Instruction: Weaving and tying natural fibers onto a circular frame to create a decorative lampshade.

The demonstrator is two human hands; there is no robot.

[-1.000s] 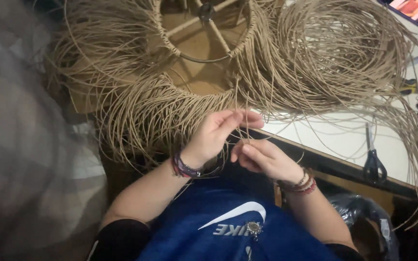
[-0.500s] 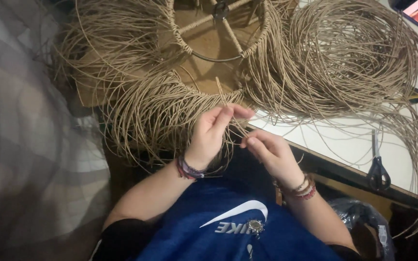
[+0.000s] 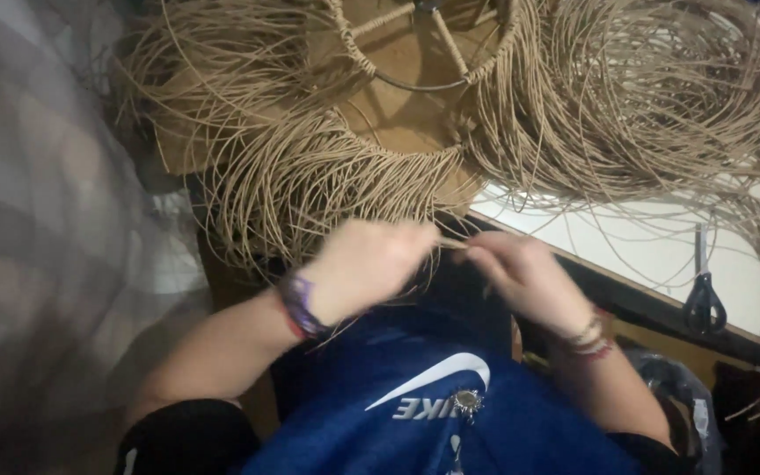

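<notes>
Both hands are blurred, just below the fringe of tan cords [image 3: 327,176] hanging off the counter [image 3: 644,255]. The left hand [image 3: 367,264] and right hand [image 3: 525,277] meet on one cord [image 3: 452,245], fingers pinching it between them. Black-handled scissors [image 3: 704,295] lie on the counter, well right of the cord.

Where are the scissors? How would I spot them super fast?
Find the white table on the right, past the big heap of tan cords. Near its front edge lie the scissors, handles nearest the person. They are the only dark, metal thing there; everything around them is thin tan strands.
</notes>
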